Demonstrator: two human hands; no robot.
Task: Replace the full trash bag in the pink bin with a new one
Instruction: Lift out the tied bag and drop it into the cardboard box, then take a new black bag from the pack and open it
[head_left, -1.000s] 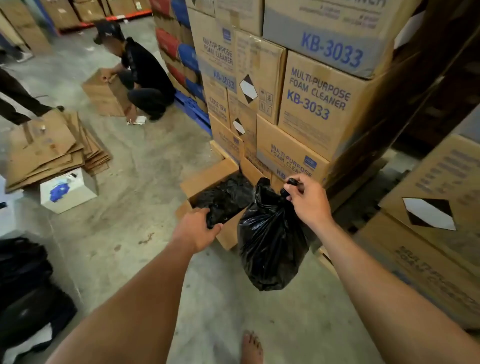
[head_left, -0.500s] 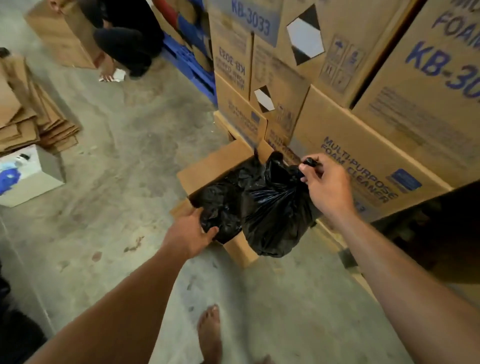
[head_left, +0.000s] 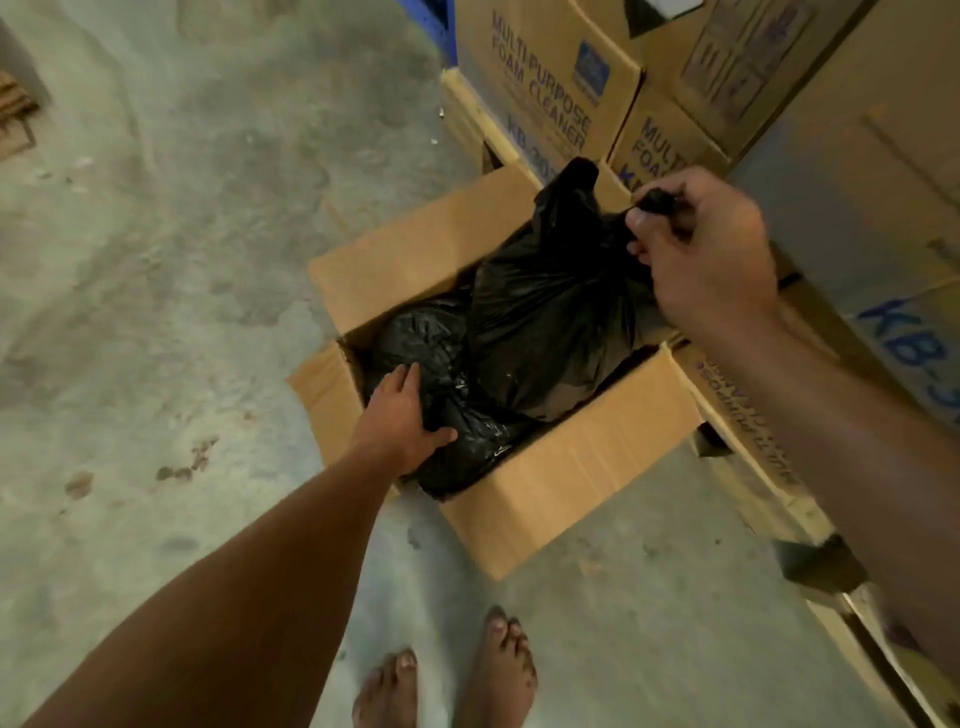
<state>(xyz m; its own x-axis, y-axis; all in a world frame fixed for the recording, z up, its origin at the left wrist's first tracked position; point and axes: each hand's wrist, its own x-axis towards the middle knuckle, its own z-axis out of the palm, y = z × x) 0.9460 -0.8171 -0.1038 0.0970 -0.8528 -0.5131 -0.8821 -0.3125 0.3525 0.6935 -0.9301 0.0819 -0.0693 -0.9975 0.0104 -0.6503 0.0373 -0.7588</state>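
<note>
The full black trash bag (head_left: 550, 312) sits inside an open cardboard box (head_left: 571, 483) on the floor, against the box's right side. My right hand (head_left: 701, 249) is shut on the bag's knotted top. Beside it in the box lie other crumpled black bags (head_left: 431, 343). My left hand (head_left: 405, 421) presses flat on them at the box's left edge, fingers spread. The pink bin is not in view.
Stacked cartons of foam cleaner (head_left: 561, 93) on a wooden pallet (head_left: 467, 114) rise behind and right of the box. The concrete floor (head_left: 182, 234) spreads to the left. My bare feet (head_left: 452, 675) stand just in front of the box.
The full bag has come down from hanging beside the box into the box. My view has tilted down and closer. My left hand has moved from the box's edge onto the bags inside.
</note>
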